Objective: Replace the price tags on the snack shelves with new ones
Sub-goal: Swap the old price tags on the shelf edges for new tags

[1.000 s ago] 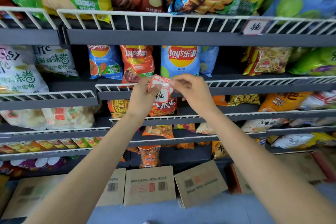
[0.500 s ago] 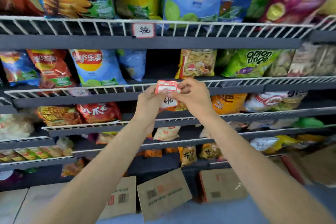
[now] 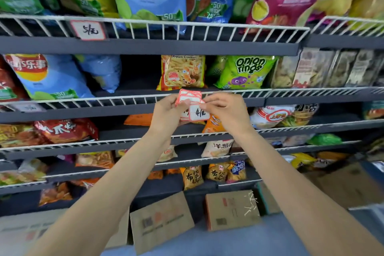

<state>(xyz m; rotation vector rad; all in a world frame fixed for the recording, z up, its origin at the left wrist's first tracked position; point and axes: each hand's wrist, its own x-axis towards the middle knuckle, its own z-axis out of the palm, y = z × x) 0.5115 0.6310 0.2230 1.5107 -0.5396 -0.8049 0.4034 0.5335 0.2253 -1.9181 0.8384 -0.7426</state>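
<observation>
My left hand grips a small stack of red-bordered white price tags in front of the second wire shelf rail. My right hand pinches the edge of one handwritten tag at the front of that stack. A handwritten price tag hangs on the top shelf's wire rail at the upper left. Another tag, blurred, sits on the second rail at the far left. Just behind my hands stand a prawn cracker bag and a green onion rings bag.
Wire-fronted grey shelves hold chip bags above and small snack packs below. Cardboard boxes lean against the shelf base on the blue-grey floor. A further shelf section begins at the right.
The view has shifted right along the shelves; the hung tag on the top rail now sits at the left. Both hands keep hold of the tag stack, now before the prawn crackers.
</observation>
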